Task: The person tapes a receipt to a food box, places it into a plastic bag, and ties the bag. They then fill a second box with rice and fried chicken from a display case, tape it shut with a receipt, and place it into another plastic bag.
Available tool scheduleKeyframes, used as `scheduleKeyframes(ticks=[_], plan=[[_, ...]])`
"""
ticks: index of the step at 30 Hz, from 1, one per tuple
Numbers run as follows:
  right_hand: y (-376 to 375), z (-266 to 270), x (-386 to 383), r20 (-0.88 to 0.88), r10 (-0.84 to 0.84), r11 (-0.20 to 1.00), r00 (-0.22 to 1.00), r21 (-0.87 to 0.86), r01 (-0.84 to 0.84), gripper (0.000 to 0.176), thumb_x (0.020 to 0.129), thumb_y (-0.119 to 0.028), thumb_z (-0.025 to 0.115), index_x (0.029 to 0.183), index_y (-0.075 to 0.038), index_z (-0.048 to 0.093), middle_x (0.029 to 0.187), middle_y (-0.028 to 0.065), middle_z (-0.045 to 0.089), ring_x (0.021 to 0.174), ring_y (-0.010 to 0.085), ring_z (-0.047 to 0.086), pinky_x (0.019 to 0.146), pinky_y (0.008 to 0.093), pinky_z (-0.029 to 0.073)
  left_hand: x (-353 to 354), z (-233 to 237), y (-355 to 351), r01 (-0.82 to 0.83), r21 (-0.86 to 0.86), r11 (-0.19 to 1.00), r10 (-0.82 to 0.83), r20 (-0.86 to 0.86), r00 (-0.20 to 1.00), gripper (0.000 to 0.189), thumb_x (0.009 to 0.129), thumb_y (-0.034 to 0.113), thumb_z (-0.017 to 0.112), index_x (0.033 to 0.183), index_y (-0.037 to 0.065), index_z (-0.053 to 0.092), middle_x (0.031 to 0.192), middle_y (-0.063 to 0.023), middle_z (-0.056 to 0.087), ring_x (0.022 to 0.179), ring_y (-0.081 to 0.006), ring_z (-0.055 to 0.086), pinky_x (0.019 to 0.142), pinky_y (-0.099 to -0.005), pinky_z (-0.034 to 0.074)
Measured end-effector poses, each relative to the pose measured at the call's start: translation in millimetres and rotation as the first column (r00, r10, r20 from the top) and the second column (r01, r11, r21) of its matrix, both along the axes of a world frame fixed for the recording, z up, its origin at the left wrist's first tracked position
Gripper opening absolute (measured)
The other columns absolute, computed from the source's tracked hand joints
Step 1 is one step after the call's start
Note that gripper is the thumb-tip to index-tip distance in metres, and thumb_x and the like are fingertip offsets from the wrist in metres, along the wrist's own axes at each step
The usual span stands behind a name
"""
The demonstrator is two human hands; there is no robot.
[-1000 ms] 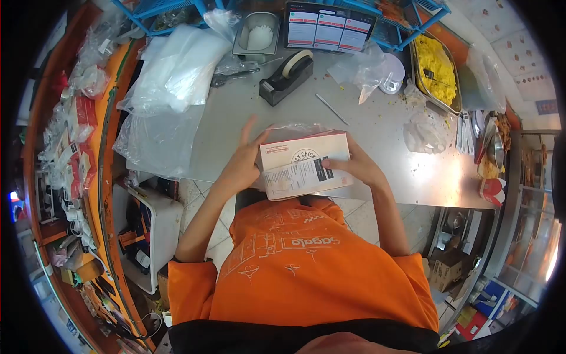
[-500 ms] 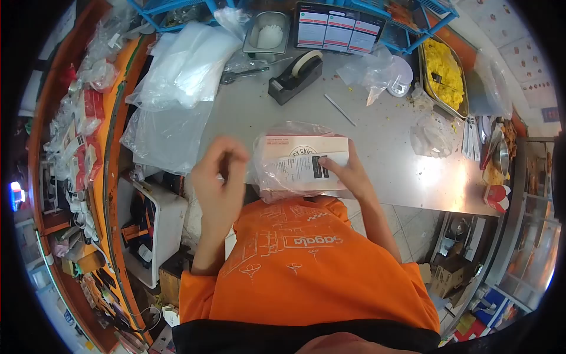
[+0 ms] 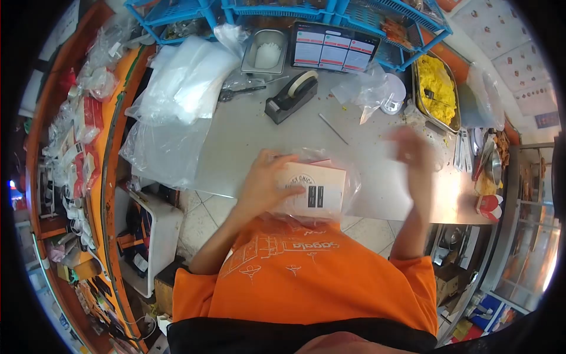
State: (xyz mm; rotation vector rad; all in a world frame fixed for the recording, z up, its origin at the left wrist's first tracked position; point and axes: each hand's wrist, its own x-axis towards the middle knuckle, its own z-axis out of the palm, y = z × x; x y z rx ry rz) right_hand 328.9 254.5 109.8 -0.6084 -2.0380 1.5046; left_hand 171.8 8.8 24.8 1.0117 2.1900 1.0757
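Note:
A printed cardboard box (image 3: 327, 180) sits inside a clear plastic bag (image 3: 354, 187) at the table's front edge, close to my orange shirt. Two dark blocks of print show on its face, below round lettering. My left hand (image 3: 270, 184) grips the bagged box at its left side, thumb across the face and fingers over the upper corner. Off to the right, my right hand (image 3: 411, 147) is raised over the table, apart from the box. Motion smears its fingers.
On the steel table (image 3: 236, 147) are a tape dispenser (image 3: 291, 97), a thin stick (image 3: 333, 128), plastic bags (image 3: 183, 82) and a metal container (image 3: 265, 53). A tablet (image 3: 334, 47) stands before blue racks (image 3: 283, 10). A tray of yellow food (image 3: 436, 91) lies right, near utensils (image 3: 463, 150).
My right hand has let go of the box and swung up to the right. My left hand has come from the air onto the box's left side. The camera view has shifted slightly.

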Motion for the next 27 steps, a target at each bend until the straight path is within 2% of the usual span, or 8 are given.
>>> scheduleKeyframes(ticks=[4, 8, 12, 17, 19, 21, 23, 27], plan=[[-18, -97, -85, 0.438, 0.802, 0.527, 0.407, -0.197, -0.827, 0.059, 0.088, -0.051, 0.055, 0.122, -0.002, 0.058, 0.109, 0.0167, 0.065, 0.098, 0.0288, 0.062, 0.087, 0.0368, 0.047, -48, 19, 14, -0.082, -0.020, 0.996, 0.084, 0.168, 0.982, 0.045, 0.069, 0.027, 0.080, 0.110, 0.015, 0.067, 0.087, -0.0097, 0.063, 0.081, -0.0251, 0.066, 0.077, -0.0367, 0.049], [-36, -101, -119, 0.601, 0.798, 0.313, -0.041, -0.472, -0.824, 0.076, 0.082, -0.064, 0.052, 0.130, -0.004, 0.053, 0.118, 0.0177, 0.062, 0.108, 0.0308, 0.059, 0.093, 0.0372, 0.044, -89, -29, 37, 0.201, -0.315, 0.928, -0.248, -0.118, 0.962, 0.026, 0.077, 0.028, 0.074, 0.095, 0.010, 0.069, 0.078, -0.0056, 0.063, 0.077, -0.0181, 0.064, 0.070, -0.0333, 0.046], [-32, -95, -117, 0.611, 0.791, 0.215, -0.028, -0.320, -0.923, 0.076, 0.084, -0.064, 0.049, 0.132, -0.006, 0.051, 0.120, 0.0180, 0.061, 0.111, 0.0308, 0.058, 0.094, 0.0365, 0.045, -82, -29, 66, -0.088, -0.034, 0.996, 0.091, 0.105, 0.990, 0.024, 0.085, 0.028, 0.063, 0.088, 0.004, 0.065, 0.087, -0.0089, 0.062, 0.094, -0.0230, 0.061, 0.078, -0.0368, 0.046], [-22, -104, -92, 0.583, 0.764, 0.578, 0.276, -0.429, -0.694, 0.076, 0.086, -0.061, 0.050, 0.132, 0.000, 0.048, 0.132, 0.0233, 0.050, 0.119, 0.0351, 0.050, 0.103, 0.0367, 0.037, -45, 9, 49, -0.177, 0.335, 0.926, 0.112, 0.203, 0.973, 0.023, 0.084, 0.022, 0.063, 0.097, 0.004, 0.061, 0.094, -0.0101, 0.059, 0.105, -0.0256, 0.058, 0.084, -0.0386, 0.046], [23, -81, -54, 0.618, 0.785, 0.370, 0.049, -0.404, -0.837, 0.080, 0.086, -0.062, 0.050, 0.129, 0.005, 0.048, 0.136, 0.0272, 0.044, 0.125, 0.0375, 0.044, 0.107, 0.0372, 0.033, -18, 27, 12, -0.009, -0.066, 0.998, 0.004, -0.079, 0.997, 0.031, 0.081, 0.010, 0.065, 0.110, 0.007, 0.056, 0.102, -0.0138, 0.061, 0.108, -0.0271, 0.057, 0.088, -0.0386, 0.046], [29, -9, -30, 0.870, 0.363, 0.121, -0.335, -0.400, -0.909, 0.074, 0.078, -0.058, 0.065, 0.123, 0.001, 0.056, 0.133, 0.0203, 0.050, 0.128, 0.0364, 0.042, 0.106, 0.0407, 0.034, -33, 49, -14, 0.123, 0.055, 0.991, -0.120, -0.042, 0.992, 0.047, 0.073, 0.002, 0.067, 0.118, 0.006, 0.052, 0.116, -0.0181, 0.058, 0.115, -0.0282, 0.055, 0.095, -0.0397, 0.044], [33, 7, 29, 0.678, 0.643, 0.234, 0.357, 0.270, -0.934, 0.031, 0.065, -0.022, 0.077, 0.088, -0.006, 0.066, 0.106, 0.0102, 0.065, 0.110, 0.0267, 0.057, 0.095, 0.0420, 0.042, -44, 102, -35, 0.039, -0.176, 0.984, -0.085, -0.262, 0.961, 0.050, 0.072, -0.002, 0.063, 0.120, 0.005, 0.052, 0.111, -0.0168, 0.064, 0.100, -0.0261, 0.063, 0.096, -0.0374, 0.043], [-11, 101, 16, 0.720, 0.413, 0.135, 0.558, 0.558, -0.819, 0.013, 0.066, -0.013, 0.072, 0.075, -0.008, 0.064, 0.092, 0.0036, 0.065, 0.103, 0.0182, 0.057, 0.092, 0.0414, 0.042, -38, 202, -70, 0.004, -0.438, 0.899, -0.113, -0.224, 0.968, 0.047, 0.077, 0.003, 0.065, 0.122, 0.004, 0.051, 0.085, -0.0126, 0.070, 0.073, -0.0218, 0.069, 0.085, -0.0311, 0.048]])
